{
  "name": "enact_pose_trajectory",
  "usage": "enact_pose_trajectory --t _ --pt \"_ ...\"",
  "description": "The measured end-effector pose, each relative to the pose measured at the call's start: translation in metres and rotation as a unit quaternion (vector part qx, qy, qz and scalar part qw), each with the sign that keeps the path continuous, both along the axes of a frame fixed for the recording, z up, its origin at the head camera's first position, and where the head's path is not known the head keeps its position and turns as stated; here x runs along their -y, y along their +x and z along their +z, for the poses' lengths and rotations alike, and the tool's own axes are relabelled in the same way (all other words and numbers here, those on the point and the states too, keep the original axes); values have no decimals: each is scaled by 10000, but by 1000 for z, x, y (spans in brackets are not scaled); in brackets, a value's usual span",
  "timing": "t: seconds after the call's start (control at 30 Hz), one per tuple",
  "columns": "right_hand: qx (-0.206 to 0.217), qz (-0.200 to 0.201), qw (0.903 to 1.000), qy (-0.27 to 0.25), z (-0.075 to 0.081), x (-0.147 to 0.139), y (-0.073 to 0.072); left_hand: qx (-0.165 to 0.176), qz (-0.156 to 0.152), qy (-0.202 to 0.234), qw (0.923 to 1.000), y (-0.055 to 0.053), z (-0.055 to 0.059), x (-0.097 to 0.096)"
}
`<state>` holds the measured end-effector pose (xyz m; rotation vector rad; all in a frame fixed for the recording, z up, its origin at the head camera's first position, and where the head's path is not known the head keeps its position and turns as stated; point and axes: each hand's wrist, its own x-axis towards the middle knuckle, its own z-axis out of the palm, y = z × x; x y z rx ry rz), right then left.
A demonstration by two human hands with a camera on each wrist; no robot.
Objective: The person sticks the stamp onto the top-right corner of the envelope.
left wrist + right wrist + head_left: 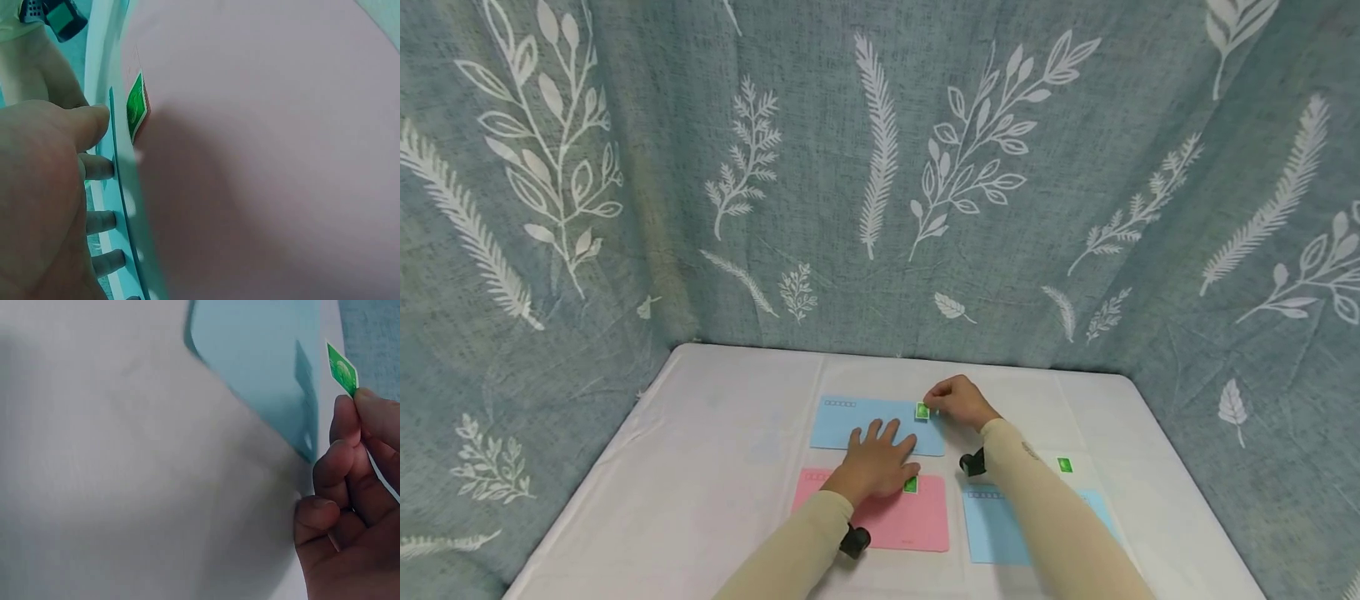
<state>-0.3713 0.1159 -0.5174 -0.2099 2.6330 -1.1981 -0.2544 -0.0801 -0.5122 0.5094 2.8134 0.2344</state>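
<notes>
We see only part of the near blue envelope (996, 529), since the right sleeve (1052, 517) crosses it and leaves its left side and upper right corner showing. The left hand (874, 467) and the left sleeve (797, 542) hide the upper middle and lower left of the pink envelope (906, 525). In the head view the left thumb overlaps the top of the pink envelope's stamp (911, 486); from the left wrist we see that stamp steeply, beside the thumb. The near edge of the table (722, 467) is cut off, and the print in the envelopes' upper left corners is too small for us to read.

The left hand lies palm down, its fingers straight and spread over the lower edge of the far blue envelope (880, 409), grasping nothing. The right hand (961, 402) reaches in from the right and pinches the green stamp (922, 410) between thumb and index finger, its other fingers curled. We find that stamp at the upper right corner of the far blue envelope, towards the table's far edge; we cannot tell whether it touches the paper. The loose stamp (1065, 465) lies nearer the table's right edge, just above the near blue envelope.
</notes>
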Motion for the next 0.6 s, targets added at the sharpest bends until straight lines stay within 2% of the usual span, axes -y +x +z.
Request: enact_pose_trajectory --t 0.23,0.6 --pt "-92 -83 9999 16 -3 13 1 -65 -32 11 10000 0 -3 0" --pt "-94 -63 9999 87 -6 17 -3 11 -10 -4 10000 2 -1 1"
